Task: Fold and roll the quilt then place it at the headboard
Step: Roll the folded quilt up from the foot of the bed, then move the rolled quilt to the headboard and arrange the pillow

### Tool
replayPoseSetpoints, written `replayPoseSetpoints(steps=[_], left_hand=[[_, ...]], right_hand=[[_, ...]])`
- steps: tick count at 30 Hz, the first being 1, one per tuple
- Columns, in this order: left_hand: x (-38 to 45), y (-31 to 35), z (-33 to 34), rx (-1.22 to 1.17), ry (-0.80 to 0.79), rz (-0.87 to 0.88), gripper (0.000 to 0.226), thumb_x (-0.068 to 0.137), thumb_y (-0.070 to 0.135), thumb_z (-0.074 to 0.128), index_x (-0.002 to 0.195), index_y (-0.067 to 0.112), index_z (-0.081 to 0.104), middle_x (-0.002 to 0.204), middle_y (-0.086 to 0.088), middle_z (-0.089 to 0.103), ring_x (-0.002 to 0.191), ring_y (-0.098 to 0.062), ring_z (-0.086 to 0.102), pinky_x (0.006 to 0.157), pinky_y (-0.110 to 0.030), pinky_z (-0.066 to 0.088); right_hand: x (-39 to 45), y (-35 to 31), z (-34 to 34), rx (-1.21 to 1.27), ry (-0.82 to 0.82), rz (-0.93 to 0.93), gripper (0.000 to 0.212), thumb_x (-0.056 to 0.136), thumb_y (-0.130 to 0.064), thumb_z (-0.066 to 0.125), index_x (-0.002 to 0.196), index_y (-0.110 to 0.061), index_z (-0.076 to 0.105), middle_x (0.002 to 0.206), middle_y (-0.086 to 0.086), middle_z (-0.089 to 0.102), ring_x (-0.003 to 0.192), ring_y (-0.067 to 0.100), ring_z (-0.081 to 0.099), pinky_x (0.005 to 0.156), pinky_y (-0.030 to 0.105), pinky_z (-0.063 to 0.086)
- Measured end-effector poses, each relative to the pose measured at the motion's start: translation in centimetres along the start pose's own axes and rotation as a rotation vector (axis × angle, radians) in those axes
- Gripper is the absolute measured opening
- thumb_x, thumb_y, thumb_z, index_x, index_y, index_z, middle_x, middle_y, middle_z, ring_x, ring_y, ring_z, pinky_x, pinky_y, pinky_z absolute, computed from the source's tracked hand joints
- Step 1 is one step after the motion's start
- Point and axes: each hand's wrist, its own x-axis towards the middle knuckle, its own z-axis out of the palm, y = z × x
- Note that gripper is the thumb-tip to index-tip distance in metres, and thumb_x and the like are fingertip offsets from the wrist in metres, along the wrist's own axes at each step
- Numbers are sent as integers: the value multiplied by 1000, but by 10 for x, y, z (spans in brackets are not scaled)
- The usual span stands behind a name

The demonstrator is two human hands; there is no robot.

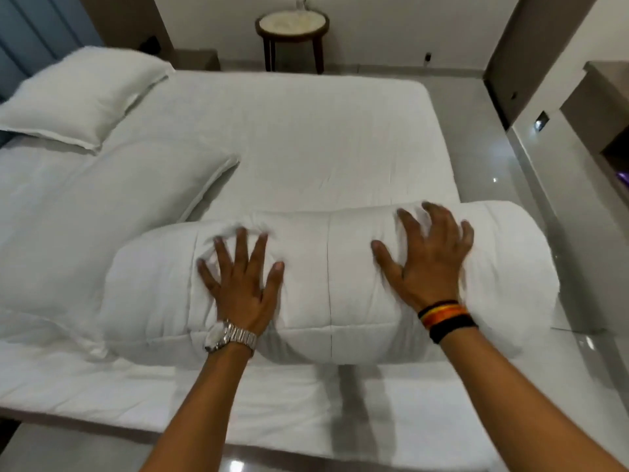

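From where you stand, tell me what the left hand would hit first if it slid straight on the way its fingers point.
Past the quilt roll under it, the left hand would cross bare sheet. The pillow lies just left of that line, though depth is unclear.

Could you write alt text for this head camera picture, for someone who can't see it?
Two bare hands, left hand and right hand, press with spread fingers on a rolled white quilt lying across a white bed. Two white pillows lie to the left, one pillow by the blue headboard. A small round stool stands beyond the bed.
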Motion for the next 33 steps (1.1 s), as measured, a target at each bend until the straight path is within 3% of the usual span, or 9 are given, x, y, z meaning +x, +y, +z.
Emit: replayPoseSetpoints(steps=[6, 9, 12, 15, 20, 22, 27, 30, 33], left_hand=[[76, 12, 49, 105, 17, -169, 90, 85, 95, 23, 160, 45, 30, 174, 3, 18, 159, -40, -13, 110, -78, -18], [52, 9, 112, 196, -104, -124, 100, 81, 98, 24, 164, 42, 24, 175, 4, 14, 159, -40, -12, 110, -82, -13], [-5, -7, 172, 247, -200, -69, 99, 86, 92, 21, 166, 33, 22, 176, 1, 8, 160, -41, -5, 109, -84, -4], [-5, -7, 171, 256, -243, -73, 97, 88, 90, 23, 166, 32, 21, 176, -1, 6, 160, -42, -5, 110, -83, -3], [15, -33, 103, 280, -69, -166, 111, 76, 100, 28, 165, 33, 25, 176, -4, 2, 161, -35, -6, 114, -79, -8], [-4, -52, 88, 280, -73, -217, 113, 74, 101, 29, 166, 37, 13, 176, -2, -5, 160, -36, -10, 111, -81, -9], [-45, -51, 68, 299, -431, -396, 113, 65, 106, -4, 159, 47, -22, 169, 7, -31, 154, -28, -34, 108, -78, -17], [-51, -41, 23, 200, -458, -431, 108, 74, 100, 3, 164, 42, -10, 174, 3, -18, 159, -27, -22, 116, -73, -13], [-91, -15, 3, -47, -321, -611, 102, 80, 94, 16, 165, 43, -5, 173, -1, -21, 158, -32, -21, 120, -70, -10]], right_hand=[[53, 38, 68, -15, -593, -45, 101, 77, -103, 24, 163, -53, 5, 175, 5, 18, 162, 38, 10, 120, 74, -4], [-18, 61, 116, -61, -748, -35, 104, 75, -104, 23, 164, -54, 1, 177, 6, 10, 162, 41, 1, 117, 78, -4], [-71, 65, 158, -142, -807, -81, 110, 75, -103, 26, 167, -44, 13, 177, 13, 8, 160, 46, -5, 114, 82, -6], [-60, 56, 156, -166, -866, -70, 111, 72, -106, 14, 166, -48, 2, 177, 10, -3, 159, 44, -16, 114, 78, -17], [-25, 80, 96, -229, -626, -152, 110, 72, -105, 27, 163, -44, 30, 170, 8, 35, 158, 41, 24, 118, 77, -1], [-44, 103, 76, -223, -633, -141, 111, 72, -105, 29, 165, -45, 20, 174, 5, 23, 161, 38, 14, 118, 78, -3], [-90, 94, 67, -272, -933, -26, 122, 61, -110, 3, 160, -46, -25, 171, 0, -33, 157, 37, -30, 112, 79, -15], [-56, 85, 31, -212, -1010, -27, 131, 53, -114, 14, 164, -47, -8, 177, 1, -9, 162, 36, -8, 116, 80, -3], [0, 71, -2, -117, -794, -54, 127, 58, -112, 24, 159, -37, 34, 163, 4, 42, 148, 32, 40, 119, 68, 21]])
